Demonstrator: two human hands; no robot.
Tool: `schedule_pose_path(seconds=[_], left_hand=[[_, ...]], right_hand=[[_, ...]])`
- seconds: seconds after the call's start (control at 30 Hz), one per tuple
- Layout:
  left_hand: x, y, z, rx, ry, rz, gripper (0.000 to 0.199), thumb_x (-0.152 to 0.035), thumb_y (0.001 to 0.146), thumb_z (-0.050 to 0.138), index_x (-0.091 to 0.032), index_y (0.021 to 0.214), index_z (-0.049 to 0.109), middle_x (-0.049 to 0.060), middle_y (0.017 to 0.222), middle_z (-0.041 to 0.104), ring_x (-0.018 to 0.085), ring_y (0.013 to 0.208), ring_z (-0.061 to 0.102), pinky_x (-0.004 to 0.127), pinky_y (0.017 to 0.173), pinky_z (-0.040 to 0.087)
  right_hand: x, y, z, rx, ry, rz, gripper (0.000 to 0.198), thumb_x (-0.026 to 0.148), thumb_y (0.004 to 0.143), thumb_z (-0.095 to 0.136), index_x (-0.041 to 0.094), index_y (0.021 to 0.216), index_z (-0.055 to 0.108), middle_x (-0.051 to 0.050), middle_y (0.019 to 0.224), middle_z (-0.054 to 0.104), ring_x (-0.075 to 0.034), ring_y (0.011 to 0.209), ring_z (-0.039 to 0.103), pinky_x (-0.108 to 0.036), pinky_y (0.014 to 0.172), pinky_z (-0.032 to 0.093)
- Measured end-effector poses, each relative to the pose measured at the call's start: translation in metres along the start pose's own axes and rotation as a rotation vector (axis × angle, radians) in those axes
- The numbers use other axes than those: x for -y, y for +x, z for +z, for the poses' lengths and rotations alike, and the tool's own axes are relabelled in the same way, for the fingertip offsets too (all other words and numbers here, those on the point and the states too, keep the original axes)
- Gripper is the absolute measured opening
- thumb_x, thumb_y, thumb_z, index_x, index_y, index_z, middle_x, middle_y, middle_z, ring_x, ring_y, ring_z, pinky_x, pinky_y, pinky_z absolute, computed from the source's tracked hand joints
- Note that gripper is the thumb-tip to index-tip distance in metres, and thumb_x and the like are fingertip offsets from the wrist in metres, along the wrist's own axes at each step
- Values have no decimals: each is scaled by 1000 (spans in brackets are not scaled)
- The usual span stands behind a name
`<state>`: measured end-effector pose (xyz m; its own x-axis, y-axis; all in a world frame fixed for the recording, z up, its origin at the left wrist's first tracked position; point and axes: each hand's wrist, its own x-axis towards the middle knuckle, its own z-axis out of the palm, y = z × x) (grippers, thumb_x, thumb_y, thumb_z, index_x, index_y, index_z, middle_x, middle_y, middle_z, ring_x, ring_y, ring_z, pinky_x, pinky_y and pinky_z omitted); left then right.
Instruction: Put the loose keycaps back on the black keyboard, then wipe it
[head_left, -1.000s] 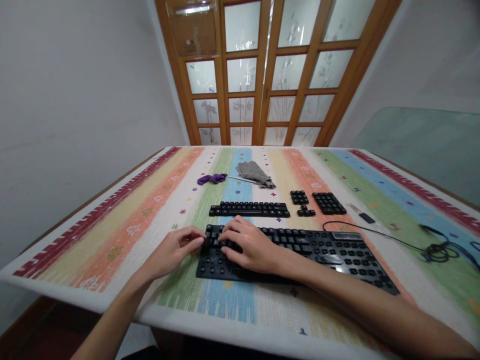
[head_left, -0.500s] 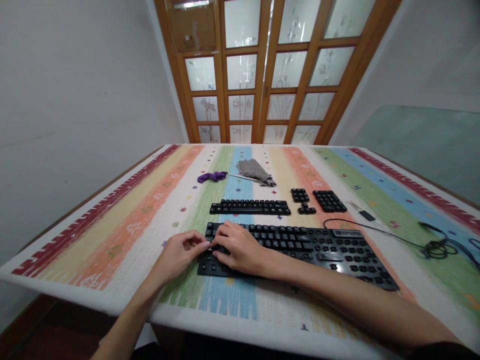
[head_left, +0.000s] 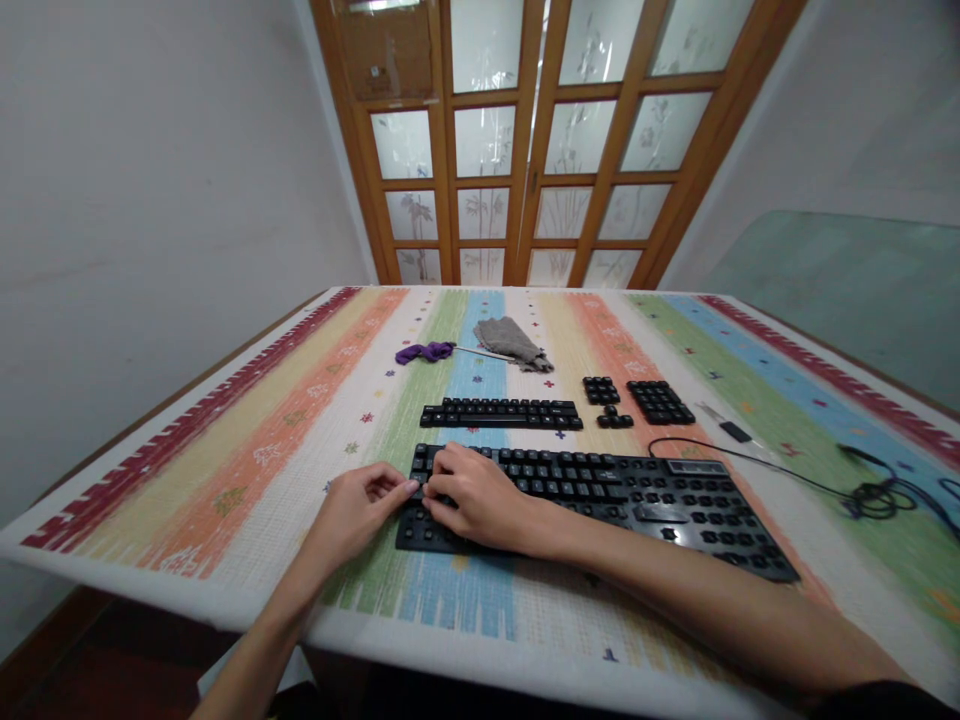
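Observation:
A black keyboard (head_left: 664, 515) lies near the table's front edge. Its upper left part carries keycaps, while bare key switches show on the right side and along the lower left. My left hand (head_left: 367, 500) is at the keyboard's left end, thumb and index finger pinched together over the edge keys. Right beside it, my right hand (head_left: 472, 495) rests over the left keys with curled fingers, its fingertips close to the left ones. Anything small between the fingertips of either hand is hidden.
Behind the keyboard lie a block of loose keycaps (head_left: 501, 413), smaller keycap groups (head_left: 658, 402) and a small black-ended tool (head_left: 735, 431). Farther back are a purple cloth (head_left: 424, 352) on a stick and a grey cloth (head_left: 514, 342). A coiled cable (head_left: 877, 497) sits at right.

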<state>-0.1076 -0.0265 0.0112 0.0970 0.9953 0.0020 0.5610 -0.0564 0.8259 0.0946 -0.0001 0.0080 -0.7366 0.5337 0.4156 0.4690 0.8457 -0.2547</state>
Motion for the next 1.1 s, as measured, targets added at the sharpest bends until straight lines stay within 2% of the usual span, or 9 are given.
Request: schedule_pose_path(seconds=[0.17, 0.33, 0.5, 0.6, 0.73, 0.83, 0.93, 1.1], left_hand=[[3, 1, 0, -12, 52, 23, 39, -56, 76, 64, -19, 65, 68, 3, 62, 67, 18, 59, 58, 27, 56, 41], [6, 5, 1, 19, 37, 37, 35, -52, 74, 65, -19, 64, 65, 3, 60, 66, 18, 58, 57, 27, 55, 41], [8, 3, 2, 27, 3, 33, 36, -54, 75, 65, -18, 67, 65, 3, 63, 67, 18, 59, 59, 27, 56, 43], [6, 3, -2, 14, -5, 34, 38, -55, 78, 62, -18, 69, 66, 2, 63, 66, 18, 59, 59, 28, 58, 45], [3, 6, -11, -89, 15, 75, 37, -53, 85, 55, -19, 73, 65, 1, 61, 64, 18, 58, 60, 29, 60, 47], [1, 10, -13, -149, 40, 132, 33, -49, 87, 55, -19, 78, 66, 2, 68, 68, 19, 65, 65, 30, 65, 50], [1, 11, -8, -196, 81, 228, 28, -44, 89, 55, -20, 84, 68, 4, 81, 72, 20, 75, 68, 32, 71, 52], [9, 7, 6, -255, 188, 401, 19, -36, 93, 56, -21, 92, 67, 4, 91, 70, 20, 81, 66, 33, 73, 54]], right_hand=[[-2, 4, 2, 4, -14, -28, 22, 21, 89, 66, 16, 68, 67, -5, 76, 59, -18, 77, 50, -30, 67, 38], [1, 10, 4, 96, -79, -43, 19, 18, 86, 66, 17, 67, 67, -5, 74, 61, -20, 78, 51, -31, 64, 36], [3, 13, -8, 170, -18, 20, 15, 16, 84, 67, 15, 70, 72, -4, 72, 63, -18, 74, 53, -30, 64, 37], [-2, 14, -18, 151, 60, 40, 15, 18, 86, 66, 15, 73, 74, -4, 72, 64, -17, 74, 54, -28, 66, 38], [-18, 15, -29, 50, 89, 127, 15, 17, 88, 65, 13, 78, 74, -5, 76, 65, -17, 77, 55, -28, 70, 40], [-35, 19, -37, -2, 59, 213, 11, 14, 86, 65, 13, 79, 74, -6, 80, 67, -18, 83, 57, -29, 76, 41], [-54, 27, -43, 3, 7, 302, 11, 13, 86, 65, 14, 82, 75, -6, 83, 69, -19, 85, 58, -30, 81, 41], [-85, 50, -41, 38, -48, 371, 15, 16, 88, 63, 13, 87, 78, -10, 90, 74, -22, 90, 61, -31, 85, 42]])
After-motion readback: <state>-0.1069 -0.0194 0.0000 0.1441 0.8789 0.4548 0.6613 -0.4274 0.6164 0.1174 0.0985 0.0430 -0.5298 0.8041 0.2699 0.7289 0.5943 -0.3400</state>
